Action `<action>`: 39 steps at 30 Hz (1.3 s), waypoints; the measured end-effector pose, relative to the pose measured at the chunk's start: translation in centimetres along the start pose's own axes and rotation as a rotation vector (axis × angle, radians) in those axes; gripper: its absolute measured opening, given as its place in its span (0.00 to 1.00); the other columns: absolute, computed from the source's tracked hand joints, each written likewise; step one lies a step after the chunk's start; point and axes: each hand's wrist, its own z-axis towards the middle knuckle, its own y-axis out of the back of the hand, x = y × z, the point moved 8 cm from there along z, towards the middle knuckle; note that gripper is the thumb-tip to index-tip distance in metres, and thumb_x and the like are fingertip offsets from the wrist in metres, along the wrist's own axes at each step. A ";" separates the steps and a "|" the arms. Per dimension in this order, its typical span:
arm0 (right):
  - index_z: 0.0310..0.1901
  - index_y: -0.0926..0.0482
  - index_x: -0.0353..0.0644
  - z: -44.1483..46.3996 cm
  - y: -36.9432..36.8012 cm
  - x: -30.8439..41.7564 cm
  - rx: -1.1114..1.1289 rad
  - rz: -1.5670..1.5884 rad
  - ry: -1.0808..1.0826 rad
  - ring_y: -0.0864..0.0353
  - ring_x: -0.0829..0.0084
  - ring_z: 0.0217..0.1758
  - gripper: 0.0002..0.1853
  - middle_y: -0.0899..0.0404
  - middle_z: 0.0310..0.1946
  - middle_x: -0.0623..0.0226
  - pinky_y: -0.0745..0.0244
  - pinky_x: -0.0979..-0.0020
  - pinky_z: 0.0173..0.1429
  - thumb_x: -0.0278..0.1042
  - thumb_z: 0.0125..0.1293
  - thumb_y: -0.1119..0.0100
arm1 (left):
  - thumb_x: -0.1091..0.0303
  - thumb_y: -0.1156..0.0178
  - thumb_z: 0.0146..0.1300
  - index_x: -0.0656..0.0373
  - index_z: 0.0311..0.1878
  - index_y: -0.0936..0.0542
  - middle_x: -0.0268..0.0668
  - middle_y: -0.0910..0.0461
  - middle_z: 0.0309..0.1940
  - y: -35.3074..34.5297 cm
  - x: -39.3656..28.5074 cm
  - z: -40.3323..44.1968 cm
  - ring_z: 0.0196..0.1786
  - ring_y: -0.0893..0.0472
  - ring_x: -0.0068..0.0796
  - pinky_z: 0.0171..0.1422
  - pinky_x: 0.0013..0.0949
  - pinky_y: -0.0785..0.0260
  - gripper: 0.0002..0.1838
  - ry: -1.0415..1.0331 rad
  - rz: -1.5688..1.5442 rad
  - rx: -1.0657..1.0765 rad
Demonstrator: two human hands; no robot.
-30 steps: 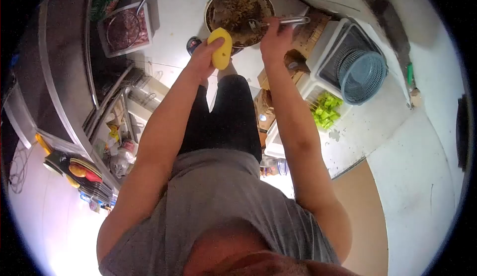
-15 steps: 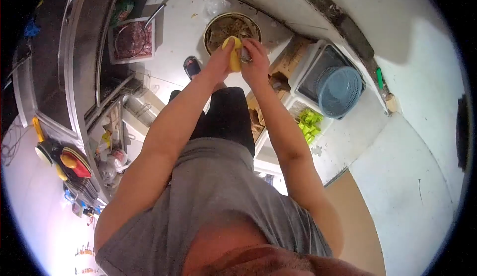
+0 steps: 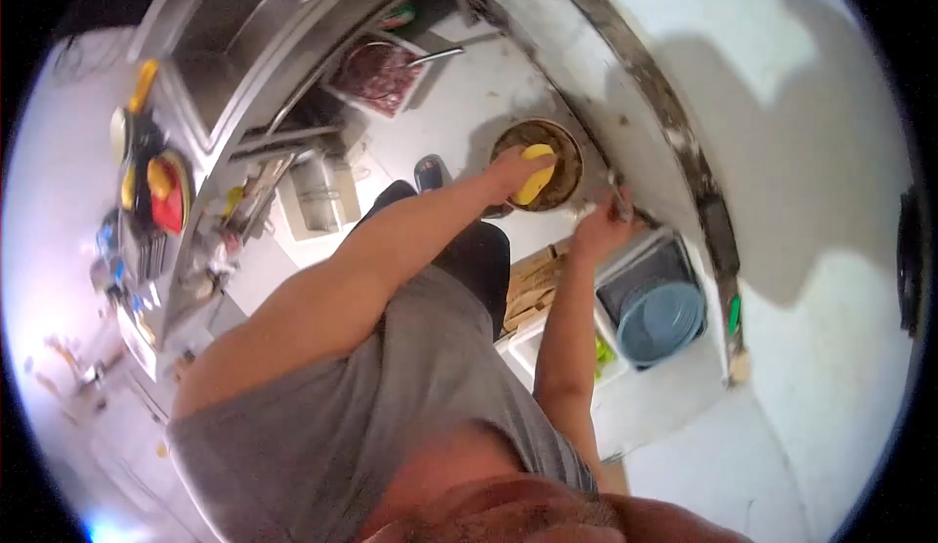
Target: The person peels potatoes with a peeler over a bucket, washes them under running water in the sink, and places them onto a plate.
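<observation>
Two bare arms (image 3: 381,235) stretch out over a white floor (image 3: 464,118), one on each side of a grey shirt (image 3: 430,348). The left hand (image 3: 509,174) has its fingers clamped on a long, round yellow lump (image 3: 536,176). From up here, the lump is in front of a round tub (image 3: 580,160) with brown bits inside, and it hides part of them. The right hand (image 3: 600,234) is off to the right of the tub, close to the wall (image 3: 640,157). Its fingers are bent together on a small shiny tool (image 3: 621,201), but that spot is blurry, so I can't say for sure what kind of tool it is. The two hands are apart, and the tool does not touch the yellow lump. Just below the right hand is a dark crate (image 3: 640,262), with a blue basket (image 3: 660,324) on it. Some bright green pieces (image 3: 603,355) peek out beside the right arm. Brown cardboard (image 3: 532,287) lies between that arm and the person's dark pants (image 3: 476,271). One dark shoe (image 3: 428,174) shows to the left of the tub. Farther up, a white bin (image 3: 418,87) holds red, meaty chunks (image 3: 383,82), and a long handle (image 3: 436,56) sticks out over its side.
</observation>
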 end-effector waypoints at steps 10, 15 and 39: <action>0.44 0.23 0.24 -0.2 1.1 1.0 -0.083 -0.222 -0.041 0.20 0.63 0.42 0.20 0.18 0.40 0.52 0.26 0.64 0.47 0.39 0.65 0.41 | 0.54 0.39 0.63 0.60 0.48 0.23 0.37 0.19 0.34 0.8 -7.6 -3.5 0.32 0.19 0.30 0.36 0.31 0.25 0.19 -0.024 -0.419 0.464; 0.44 0.22 0.26 -5.2 -1.4 8.4 -0.190 -0.586 0.061 0.21 0.67 0.39 0.18 0.18 0.40 0.54 0.25 0.67 0.44 0.37 0.65 0.42 | 0.49 0.42 0.64 0.58 0.48 0.23 0.35 0.19 0.38 1.9 -11.0 -5.4 0.37 0.20 0.29 0.42 0.31 0.26 0.21 -0.073 -0.391 0.609; 0.51 0.24 0.31 -5.1 -19.3 10.4 0.249 -0.430 0.063 0.20 0.58 0.45 0.21 0.19 0.44 0.52 0.27 0.61 0.46 0.43 0.69 0.47 | 0.46 0.57 0.70 0.64 0.57 0.29 0.51 0.23 0.50 36.3 -26.8 -8.4 0.48 0.21 0.47 0.49 0.44 0.24 0.28 -0.510 -0.983 0.647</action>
